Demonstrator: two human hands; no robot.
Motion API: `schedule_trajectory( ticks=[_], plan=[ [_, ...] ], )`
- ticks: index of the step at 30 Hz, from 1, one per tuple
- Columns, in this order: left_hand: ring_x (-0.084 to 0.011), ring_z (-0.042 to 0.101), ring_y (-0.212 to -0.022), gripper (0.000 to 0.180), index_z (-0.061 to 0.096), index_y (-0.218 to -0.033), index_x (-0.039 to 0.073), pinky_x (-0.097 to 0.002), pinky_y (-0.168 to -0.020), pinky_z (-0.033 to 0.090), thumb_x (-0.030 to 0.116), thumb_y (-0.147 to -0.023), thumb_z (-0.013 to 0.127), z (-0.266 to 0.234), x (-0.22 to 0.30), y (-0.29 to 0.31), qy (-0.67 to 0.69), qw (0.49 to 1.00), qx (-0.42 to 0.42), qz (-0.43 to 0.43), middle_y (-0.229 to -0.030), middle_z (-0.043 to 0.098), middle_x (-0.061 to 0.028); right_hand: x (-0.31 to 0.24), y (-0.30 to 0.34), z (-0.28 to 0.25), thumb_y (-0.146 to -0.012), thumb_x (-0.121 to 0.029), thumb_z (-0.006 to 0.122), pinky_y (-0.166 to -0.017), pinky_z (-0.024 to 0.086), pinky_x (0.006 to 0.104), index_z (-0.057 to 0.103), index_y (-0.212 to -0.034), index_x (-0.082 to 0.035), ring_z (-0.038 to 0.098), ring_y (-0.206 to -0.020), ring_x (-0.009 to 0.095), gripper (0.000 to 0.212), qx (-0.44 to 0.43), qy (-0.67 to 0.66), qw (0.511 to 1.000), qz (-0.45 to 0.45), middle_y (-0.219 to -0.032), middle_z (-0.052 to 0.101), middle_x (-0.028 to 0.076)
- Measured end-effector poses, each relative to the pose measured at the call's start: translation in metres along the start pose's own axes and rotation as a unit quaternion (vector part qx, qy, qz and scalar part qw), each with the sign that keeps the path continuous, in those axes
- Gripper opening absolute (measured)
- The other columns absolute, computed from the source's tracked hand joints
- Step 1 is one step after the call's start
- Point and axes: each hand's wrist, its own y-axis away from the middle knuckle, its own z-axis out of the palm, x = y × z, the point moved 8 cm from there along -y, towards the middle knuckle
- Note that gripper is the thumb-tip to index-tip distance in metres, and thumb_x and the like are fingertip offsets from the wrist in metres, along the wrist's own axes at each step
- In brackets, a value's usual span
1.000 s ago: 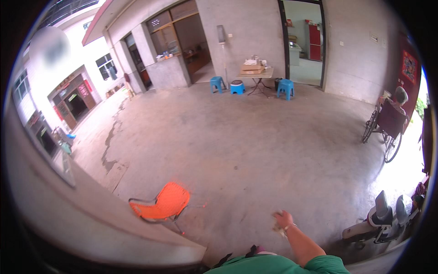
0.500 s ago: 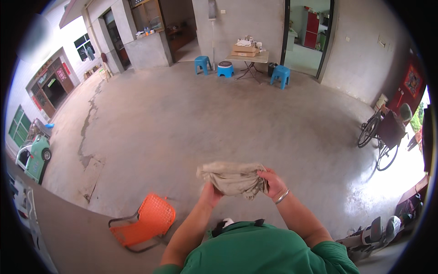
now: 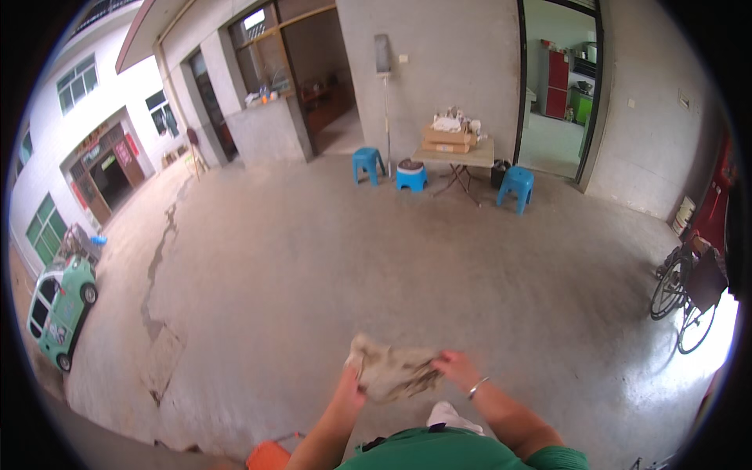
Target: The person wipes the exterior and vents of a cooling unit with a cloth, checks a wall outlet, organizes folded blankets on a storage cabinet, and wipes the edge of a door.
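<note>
A crumpled beige cloth point(image 3: 395, 371) hangs between my two hands in front of my body, slightly blurred by motion. My left hand point(image 3: 352, 385) is closed on its left end, with the fingers partly hidden behind the fabric. At the right end, my right hand point(image 3: 457, 368) pinches the cloth's edge; a silver bangle circles that wrist. Below the cloth, a white shoe point(image 3: 448, 415) shows on the concrete floor.
Against the far wall stands a table point(image 3: 478, 154) with cardboard boxes point(image 3: 449, 139) and blue stools point(image 3: 517, 188) around it. A wheelchair point(image 3: 693, 290) is at the right. A green car point(image 3: 63, 309) sits at far left, and an orange chair point(image 3: 269, 456) lies by the lower edge.
The view has tilted up, so the far wall and table sit lower and the orange chair has mostly left the picture. Both hands still hold the cloth, now lower in view.
</note>
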Motion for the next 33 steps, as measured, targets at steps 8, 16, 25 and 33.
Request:
schedule_trajectory(
  ticks=[8,16,25,33],
  plan=[
    [-0.0221,0.059,-0.090,0.030,0.052,-0.110,0.003,-0.0354,-0.076,0.048,0.014,-0.082,0.052,-0.180,0.078,-0.054,-0.698,0.689,0.064,0.182,-0.097,0.061,-0.0094,-0.096,-0.155,0.157,-0.081,-0.032,0.051,-0.072,0.045,0.0365,0.060,-0.095,-0.010,0.056,-0.085,0.028,0.028,-0.344,0.297,0.852,-0.261,-0.091,0.059,0.008],
    [-0.0213,0.060,-0.081,0.023,0.056,-0.102,0.002,-0.0344,-0.071,0.048,0.012,-0.081,0.054,-0.400,0.125,-0.053,-0.526,0.718,0.413,-0.194,-0.088,0.062,-0.0096,-0.004,-0.397,0.160,-0.085,-0.031,0.046,-0.072,0.048,0.0359,0.060,-0.102,-0.011,0.060,-0.083,0.021,0.030,-0.351,0.391,0.850,0.004,-0.100,0.061,0.010],
    [-0.0186,0.059,-0.064,0.011,0.063,-0.079,0.001,-0.0326,-0.059,0.047,0.011,-0.079,0.058,-0.578,0.214,-0.043,-0.293,0.702,0.606,-0.234,-0.069,0.061,-0.0089,0.093,-0.482,-0.022,-0.082,-0.029,0.047,-0.076,0.045,0.0388,0.060,-0.098,-0.009,0.056,-0.087,0.026,0.029,-0.067,0.387,0.836,0.382,-0.097,0.059,0.012],
    [-0.0170,0.058,-0.065,0.025,0.059,-0.076,-0.001,-0.0317,-0.055,0.046,0.024,-0.078,0.061,-0.500,0.454,-0.292,-0.216,0.831,0.509,-0.058,-0.069,0.060,-0.0096,0.047,-0.728,0.129,-0.081,-0.028,0.047,-0.082,0.042,0.0403,0.059,-0.103,-0.010,0.053,-0.097,0.028,0.031,-0.076,0.368,0.856,0.355,-0.107,0.056,0.013]
  ],
)
